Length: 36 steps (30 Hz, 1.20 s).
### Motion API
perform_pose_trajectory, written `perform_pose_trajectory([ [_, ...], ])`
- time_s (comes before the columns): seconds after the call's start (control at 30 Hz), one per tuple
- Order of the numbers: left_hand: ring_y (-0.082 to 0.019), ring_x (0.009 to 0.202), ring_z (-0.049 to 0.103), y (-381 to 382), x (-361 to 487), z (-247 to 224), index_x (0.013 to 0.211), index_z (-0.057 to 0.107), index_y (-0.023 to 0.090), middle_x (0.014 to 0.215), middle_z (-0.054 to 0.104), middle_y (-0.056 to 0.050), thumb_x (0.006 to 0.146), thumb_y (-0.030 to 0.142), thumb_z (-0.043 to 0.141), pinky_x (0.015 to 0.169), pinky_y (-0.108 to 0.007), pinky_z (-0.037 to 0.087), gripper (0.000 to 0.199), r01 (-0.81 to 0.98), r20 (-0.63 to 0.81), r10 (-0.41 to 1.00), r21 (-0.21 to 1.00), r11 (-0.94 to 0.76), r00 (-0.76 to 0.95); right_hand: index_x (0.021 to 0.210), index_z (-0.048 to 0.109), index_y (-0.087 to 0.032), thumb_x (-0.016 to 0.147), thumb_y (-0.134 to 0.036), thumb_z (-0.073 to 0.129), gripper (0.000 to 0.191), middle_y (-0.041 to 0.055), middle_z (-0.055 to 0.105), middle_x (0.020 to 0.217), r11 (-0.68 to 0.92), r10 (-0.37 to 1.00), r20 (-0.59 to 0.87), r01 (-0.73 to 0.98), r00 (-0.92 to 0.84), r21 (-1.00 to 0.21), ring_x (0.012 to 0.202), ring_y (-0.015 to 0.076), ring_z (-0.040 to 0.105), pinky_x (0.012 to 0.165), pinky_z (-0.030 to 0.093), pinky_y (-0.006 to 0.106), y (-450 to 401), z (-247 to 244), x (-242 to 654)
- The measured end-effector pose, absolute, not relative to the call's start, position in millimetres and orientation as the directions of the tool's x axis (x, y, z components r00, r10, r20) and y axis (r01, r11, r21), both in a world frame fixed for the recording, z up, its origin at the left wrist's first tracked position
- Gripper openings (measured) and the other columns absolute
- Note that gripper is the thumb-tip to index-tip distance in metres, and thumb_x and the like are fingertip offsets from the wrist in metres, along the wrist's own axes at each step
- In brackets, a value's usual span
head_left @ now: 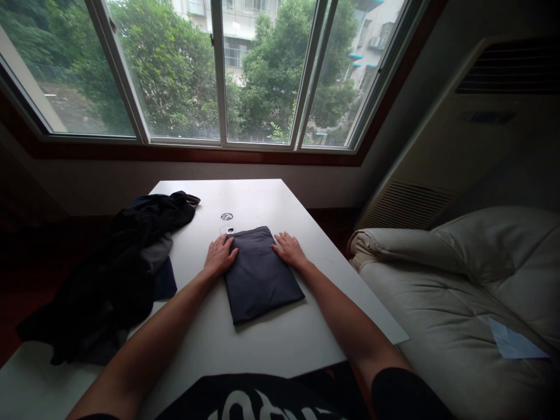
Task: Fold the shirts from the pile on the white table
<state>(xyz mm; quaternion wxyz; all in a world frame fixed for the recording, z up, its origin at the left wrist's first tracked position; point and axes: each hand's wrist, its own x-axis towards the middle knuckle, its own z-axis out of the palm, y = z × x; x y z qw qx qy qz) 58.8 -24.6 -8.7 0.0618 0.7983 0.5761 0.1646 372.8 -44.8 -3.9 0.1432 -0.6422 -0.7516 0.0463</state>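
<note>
A dark grey-blue cloth (262,277), folded into a flat rectangle, lies on the white table (332,291). My left hand (220,255) rests at its upper left edge, fingers spread, with the thumb on the fabric. At the upper right edge is my right hand (289,249), its fingers also apart and the thumb side touching the cloth. Neither hand grips anything. To the left, a loose heap of black clothes (118,268) hangs over the table's side, with a piece of dark blue fabric (165,280) showing beneath it.
Beyond the folded cloth, a round hole (228,230) and a small round disc (226,216) are on the tabletop. A cream leather sofa (420,291) stands on the right, bearing a pale blue sheet (516,341). A window (262,76) spans the far wall.
</note>
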Motion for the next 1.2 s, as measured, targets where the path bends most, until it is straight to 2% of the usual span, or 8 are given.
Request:
perform_pose_trajectory([
  [0.17, -0.032, 0.155, 0.03, -27.9, 60.6, -7.0, 0.155, 0.048, 0.023, 0.169, 0.033, -0.012, 0.104, 0.046, 0.046, 0.127, -0.055, 0.021, 0.056, 0.903, 0.185, 0.941, 0.281, -0.326, 0.282, 0.161, 0.044, -0.027, 0.106, -0.05, 0.05, 0.06, 0.007, 0.032, 0.169, 0.445, 0.889, 0.241, 0.858, -0.389, -0.257, 0.16, 0.0282, 0.021, 0.13, 0.015, 0.053, -53.0, 5.3, 346.8],
  [0.27, -0.034, 0.155, 0.029, -30.6, 62.9, -6.7, 0.155, 0.048, 0.023, 0.17, 0.031, -0.012, 0.104, 0.047, 0.045, 0.126, -0.056, 0.022, 0.057, 0.914, 0.183, 0.947, 0.268, -0.306, 0.263, 0.161, 0.043, -0.032, 0.105, -0.056, 0.048, 0.061, 0.0036, 0.03, 0.17, 0.488, 0.872, 0.194, 0.832, -0.45, -0.264, 0.16, 0.028, 0.02, 0.13, 0.016, 0.052, -56.2, 3.3, 336.7],
  [0.37, -0.036, 0.154, 0.03, -31.4, 64.2, -7.4, 0.156, 0.048, 0.023, 0.17, 0.031, -0.012, 0.104, 0.049, 0.045, 0.126, -0.056, 0.022, 0.058, 0.918, 0.183, 0.95, 0.267, -0.294, 0.252, 0.16, 0.045, -0.029, 0.106, -0.059, 0.045, 0.062, 0.0078, 0.033, 0.169, 0.306, 0.95, 0.146, 0.909, -0.275, -0.284, 0.158, 0.0316, 0.024, 0.128, 0.02, 0.055, -51.8, -4.6, 343.0],
  [0.5, -0.037, 0.153, 0.03, -29.9, 63.7, -9.5, 0.156, 0.049, 0.024, 0.17, 0.031, -0.011, 0.104, 0.049, 0.045, 0.125, -0.057, 0.021, 0.058, 0.916, 0.179, 0.951, 0.271, -0.295, 0.253, 0.154, 0.054, -0.02, 0.106, -0.05, 0.046, 0.057, 0.0141, 0.044, 0.162, 0.093, 0.982, 0.188, 0.938, -0.031, -0.335, 0.154, 0.0327, 0.033, 0.127, 0.026, 0.055, -40.4, -13.2, 364.4],
  [0.7, -0.035, 0.154, 0.03, -28.9, 62.8, -9.8, 0.156, 0.048, 0.026, 0.17, 0.031, -0.01, 0.104, 0.049, 0.045, 0.126, -0.056, 0.021, 0.057, 0.917, 0.177, 0.952, 0.274, -0.292, 0.25, 0.13, 0.071, -0.021, 0.099, -0.043, 0.049, 0.043, 0.0089, 0.069, 0.135, 0.218, 0.934, 0.356, 0.74, 0.032, -0.637, 0.128, 0.024, 0.063, 0.115, 0.047, 0.04, -32.6, -13.4, 373.6],
  [0.87, -0.035, 0.154, 0.03, -29.1, 62.4, -9.9, 0.156, 0.048, 0.026, 0.17, 0.032, -0.01, 0.104, 0.05, 0.045, 0.126, -0.056, 0.02, 0.057, 0.912, 0.169, 0.952, 0.286, -0.294, 0.254, 0.115, 0.072, -0.02, 0.089, -0.044, 0.053, 0.04, 0.0082, 0.076, 0.112, 0.228, 0.944, 0.31, 0.454, 0.114, -0.861, 0.105, 0.0228, 0.072, 0.095, 0.059, 0.038, -24.3, -19.1, 374.8],
  [1.03, -0.035, 0.154, 0.029, -29.5, 62.0, -10.0, 0.156, 0.048, 0.024, 0.17, 0.032, -0.01, 0.103, 0.049, 0.045, 0.126, -0.056, 0.02, 0.058, 0.912, 0.175, 0.951, 0.285, -0.296, 0.254, 0.108, 0.069, -0.019, 0.079, -0.045, 0.055, 0.041, 0.0089, 0.074, 0.097, 0.167, 0.946, 0.246, 0.335, 0.212, -0.928, 0.089, 0.0227, 0.07, 0.08, 0.061, 0.037, -18.2, -24.5, 378.7],
  [1.2, -0.035, 0.154, 0.03, -30.1, 62.4, -8.0, 0.156, 0.048, 0.025, 0.17, 0.032, -0.01, 0.103, 0.049, 0.045, 0.126, -0.056, 0.021, 0.058, 0.914, 0.165, 0.953, 0.282, -0.293, 0.255, 0.108, 0.068, -0.02, 0.075, -0.044, 0.057, 0.043, 0.0061, 0.071, 0.093, 0.176, 0.947, 0.244, 0.296, 0.209, -0.939, 0.082, 0.0205, 0.067, 0.078, 0.059, 0.036, -18.8, -25.2, 378.6],
])
